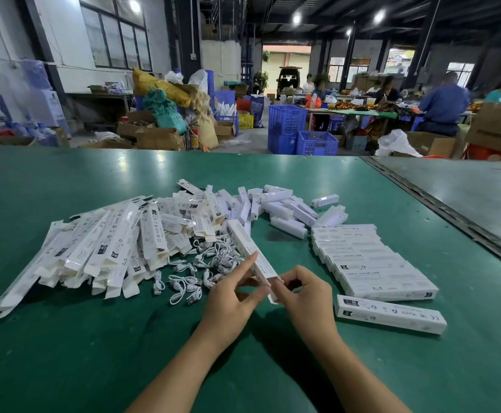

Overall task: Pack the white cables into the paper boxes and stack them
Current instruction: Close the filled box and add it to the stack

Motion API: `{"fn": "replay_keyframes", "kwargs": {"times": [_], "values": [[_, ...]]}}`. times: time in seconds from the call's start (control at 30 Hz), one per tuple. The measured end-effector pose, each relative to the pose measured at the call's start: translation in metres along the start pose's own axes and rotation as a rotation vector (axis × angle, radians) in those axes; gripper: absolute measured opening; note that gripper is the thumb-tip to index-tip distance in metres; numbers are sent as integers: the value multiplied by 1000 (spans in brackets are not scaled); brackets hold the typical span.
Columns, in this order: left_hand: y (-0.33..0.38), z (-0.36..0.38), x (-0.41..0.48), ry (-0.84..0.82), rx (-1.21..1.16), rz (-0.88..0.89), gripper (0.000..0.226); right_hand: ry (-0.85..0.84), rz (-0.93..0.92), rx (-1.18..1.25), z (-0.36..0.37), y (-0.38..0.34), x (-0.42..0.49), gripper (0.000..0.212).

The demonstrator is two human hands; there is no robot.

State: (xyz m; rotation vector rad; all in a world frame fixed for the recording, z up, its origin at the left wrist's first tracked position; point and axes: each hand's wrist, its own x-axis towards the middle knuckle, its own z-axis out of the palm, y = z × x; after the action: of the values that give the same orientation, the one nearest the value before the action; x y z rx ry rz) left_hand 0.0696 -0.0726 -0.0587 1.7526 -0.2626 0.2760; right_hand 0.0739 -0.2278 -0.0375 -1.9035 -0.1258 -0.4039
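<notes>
Nearest the camera, the left hand pinches a long white paper box between thumb and fingers, the forefinger lying straight along its side. The right hand has curled fingertips nipping the flap at the box's near end. This looks like the closing step: the flap needs tucking home, then the box can go with the finished ones on the right. Whether a cable is already inside cannot be seen, and the fingers cover the flap itself. Just left of the hands lies a loose heap of short white coiled cables on the green table top. To the right rests a single closed printed white carton, and beyond it an overlapping row of closed white cartons. Further left sprawls a pile of flat unfolded white box sleeves, and behind it a scatter of small white oblong blocks, too small to identify. Workers in the distance are blurred.
</notes>
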Motion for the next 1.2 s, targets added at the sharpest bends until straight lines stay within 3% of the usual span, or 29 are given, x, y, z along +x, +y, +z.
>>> {"fn": "replay_keyframes", "kwargs": {"times": [0.2,0.33,0.53,0.83,1.07,1.2], "values": [[3,-1,1,85,-36,-4,51,-65,-101,79,-3,-3,-5,5],[5,-3,0,136,-22,-4,42,-60,-184,49,-3,-4,-6,21],[7,-2,1,163,-44,-8,36,-84,-340,24,-3,-2,-6,22],[9,-7,3,150,-115,-51,35,-180,-406,-80,-1,1,-5,34],[8,-6,2,100,-178,-90,28,-59,-470,-45,2,0,-5,17],[12,-5,2,96,-173,-98,32,-3,-389,-4,4,3,-4,30]]}}
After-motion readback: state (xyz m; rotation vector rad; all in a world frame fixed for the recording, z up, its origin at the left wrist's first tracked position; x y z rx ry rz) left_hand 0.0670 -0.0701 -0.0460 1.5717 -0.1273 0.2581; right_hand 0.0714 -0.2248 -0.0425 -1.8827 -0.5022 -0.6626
